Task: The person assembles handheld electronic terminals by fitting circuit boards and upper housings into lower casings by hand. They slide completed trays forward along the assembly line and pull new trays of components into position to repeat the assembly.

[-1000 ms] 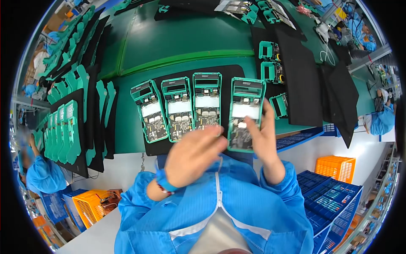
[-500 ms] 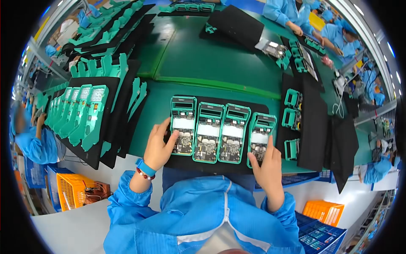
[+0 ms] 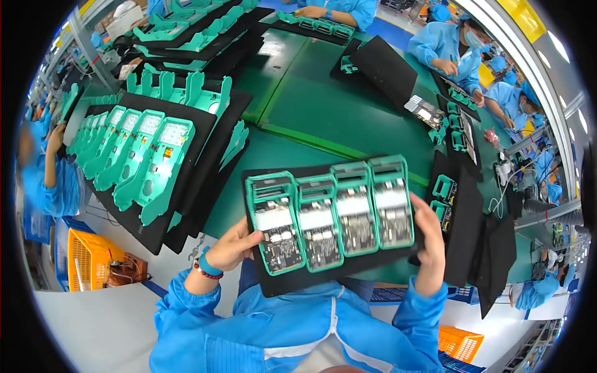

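A black board (image 3: 357, 266) is held up in front of me, tilted with its right side higher. Several green frames (image 3: 302, 239) with circuit boards (image 3: 356, 217) inside stand side by side on it, now touching or nearly so. My left hand (image 3: 233, 247) grips the board's left edge, thumb on top and the other fingers hidden underneath. At the right edge is my right hand (image 3: 430, 233), its fingers curled against the board's side and partly hidden, somewhat blurred.
On the left, black boards carry rows of green housings (image 3: 160, 163). More black boards (image 3: 463, 214) with green frames lie to the right. Co-workers (image 3: 444, 53) sit across the green table (image 3: 317, 105). An orange crate (image 3: 90, 258) stands on the floor at left.
My hands moved from the frames to the board's edges. The right-hand frame joined the others in a close row. The board has been raised and tilted; my view has shifted.
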